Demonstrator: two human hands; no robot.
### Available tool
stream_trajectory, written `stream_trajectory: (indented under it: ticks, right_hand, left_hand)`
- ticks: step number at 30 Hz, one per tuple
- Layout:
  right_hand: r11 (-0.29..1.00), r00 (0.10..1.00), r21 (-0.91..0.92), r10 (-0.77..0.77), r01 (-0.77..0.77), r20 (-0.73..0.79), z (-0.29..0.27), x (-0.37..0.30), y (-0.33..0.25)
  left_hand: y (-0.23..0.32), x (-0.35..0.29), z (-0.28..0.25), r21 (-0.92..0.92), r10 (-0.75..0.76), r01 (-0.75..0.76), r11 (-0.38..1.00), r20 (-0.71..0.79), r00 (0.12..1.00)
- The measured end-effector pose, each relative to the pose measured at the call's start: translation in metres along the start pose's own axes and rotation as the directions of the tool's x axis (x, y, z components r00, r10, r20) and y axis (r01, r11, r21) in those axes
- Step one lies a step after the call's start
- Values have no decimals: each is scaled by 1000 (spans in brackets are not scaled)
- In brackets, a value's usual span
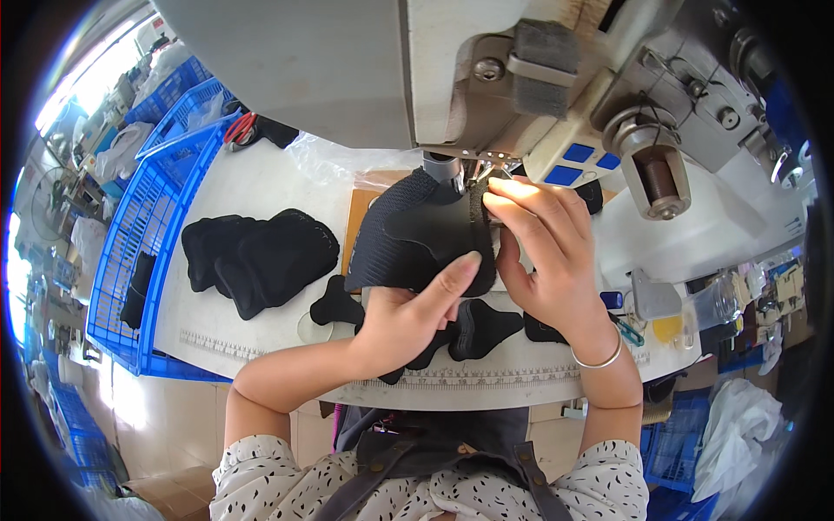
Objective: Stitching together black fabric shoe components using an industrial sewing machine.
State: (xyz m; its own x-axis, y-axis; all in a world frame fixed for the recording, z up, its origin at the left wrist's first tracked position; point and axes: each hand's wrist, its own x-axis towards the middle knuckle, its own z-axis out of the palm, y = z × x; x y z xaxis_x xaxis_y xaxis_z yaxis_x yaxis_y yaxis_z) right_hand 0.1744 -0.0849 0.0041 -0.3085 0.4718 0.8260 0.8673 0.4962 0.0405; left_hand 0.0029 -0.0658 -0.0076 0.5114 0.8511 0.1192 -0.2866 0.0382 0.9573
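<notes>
A black fabric shoe upper (pixel 417 226), part mesh and part smooth, lies under the needle area of a sewing machine (pixel 486 165). My left hand (pixel 408 321) grips its near edge, thumb on top and the fingers tucked beneath. At its right edge, close by the presser foot, my right hand (pixel 547 243) has its fingertips drawn together on the fabric under the machine's lamp. Whether those fingers pinch the edge or only press on it is partly hidden. Several cut black pieces (pixel 482 328) lie on the table in front of the upper.
A stack of black pieces (pixel 261 256) rests to the left on the white table (pixel 187 321). Beyond it stands a blue plastic crate (pixel 165 217), with red-handled scissors (pixel 241 130) near its corner. A brown thread spool (pixel 653 174) sits at the machine's right. A ruler strip (pixel 486 380) runs along the front edge.
</notes>
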Motion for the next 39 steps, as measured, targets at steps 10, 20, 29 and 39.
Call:
stream_trajectory:
  ticks: [10, 20, 29, 39]
  right_hand:
    - [974, 973, 10, -228, 228, -26, 3, -4, -1]
    - [966, 963, -44, -256, 253, -80, 0, -4, -2]
    - [977, 977, 11, -213, 214, -26, -4, -5, -1]
    - [979, 978, -3, -205, 205, -47, -2, -5, 2]
  left_hand:
    - [-6, -2, -11, 47, -130, 130, 990, -7, 991]
    - [1, -4, -16, -42, -29, 29, 999, 10, 1000]
    - [1, -6, -5, -9, -64, 64, 998, -64, 996]
    - [0, -2, -5, 24, -86, 88, 996, -72, 994]
